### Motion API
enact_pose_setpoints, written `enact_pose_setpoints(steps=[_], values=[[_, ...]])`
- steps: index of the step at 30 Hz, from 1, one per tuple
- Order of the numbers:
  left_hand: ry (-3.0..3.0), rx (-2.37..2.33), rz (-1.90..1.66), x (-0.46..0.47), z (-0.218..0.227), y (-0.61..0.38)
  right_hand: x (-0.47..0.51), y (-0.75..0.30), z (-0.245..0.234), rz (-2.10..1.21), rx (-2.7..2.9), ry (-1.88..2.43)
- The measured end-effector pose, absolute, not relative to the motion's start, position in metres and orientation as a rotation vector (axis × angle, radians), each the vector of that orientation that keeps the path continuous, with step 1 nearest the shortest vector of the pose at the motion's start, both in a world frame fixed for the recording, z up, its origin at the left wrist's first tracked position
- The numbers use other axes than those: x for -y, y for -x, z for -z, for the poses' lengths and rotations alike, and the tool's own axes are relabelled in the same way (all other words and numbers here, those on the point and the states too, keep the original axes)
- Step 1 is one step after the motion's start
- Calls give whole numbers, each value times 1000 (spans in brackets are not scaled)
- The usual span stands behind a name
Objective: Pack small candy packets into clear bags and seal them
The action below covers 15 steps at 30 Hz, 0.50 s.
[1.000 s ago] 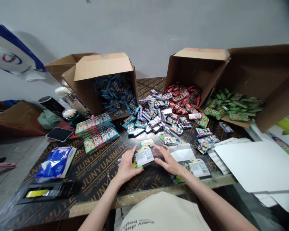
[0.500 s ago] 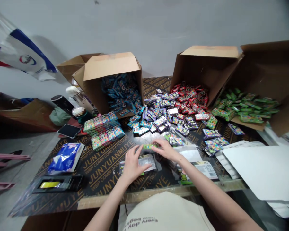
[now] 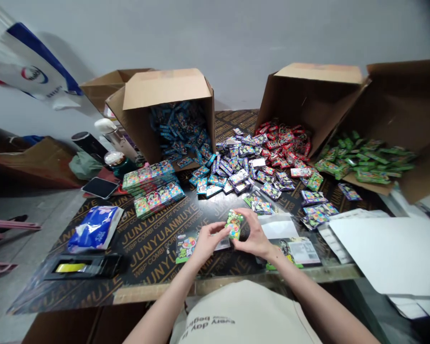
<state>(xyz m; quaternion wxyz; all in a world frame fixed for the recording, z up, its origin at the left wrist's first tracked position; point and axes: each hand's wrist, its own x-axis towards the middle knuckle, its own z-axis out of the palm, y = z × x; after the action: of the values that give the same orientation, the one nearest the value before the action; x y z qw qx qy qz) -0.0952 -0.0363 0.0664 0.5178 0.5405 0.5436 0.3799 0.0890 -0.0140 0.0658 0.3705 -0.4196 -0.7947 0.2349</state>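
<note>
Left hand, half closed, touches and right hand pinches a small green packet, held upright between them in the head view, above a printed card on the black plywood table, just below heaped multicoloured packets.

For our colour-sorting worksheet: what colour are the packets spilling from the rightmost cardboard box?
Green packets, clearest in the head view.
</note>
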Motion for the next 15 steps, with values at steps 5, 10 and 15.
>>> enact_pose_setpoints(steps=[5, 10, 15], values=[[-2146, -1496, -476, 40, -45, 134, 8, -110, -40, -530, 2170, 1233], [-2216, -1448, -452, 44, -34, 143, 16, -114, -36, -805, 2314, 1108], [-2151, -1397, -580, 44, -43, 138, 12, -111, -46, -1172, 2106, 1008]])
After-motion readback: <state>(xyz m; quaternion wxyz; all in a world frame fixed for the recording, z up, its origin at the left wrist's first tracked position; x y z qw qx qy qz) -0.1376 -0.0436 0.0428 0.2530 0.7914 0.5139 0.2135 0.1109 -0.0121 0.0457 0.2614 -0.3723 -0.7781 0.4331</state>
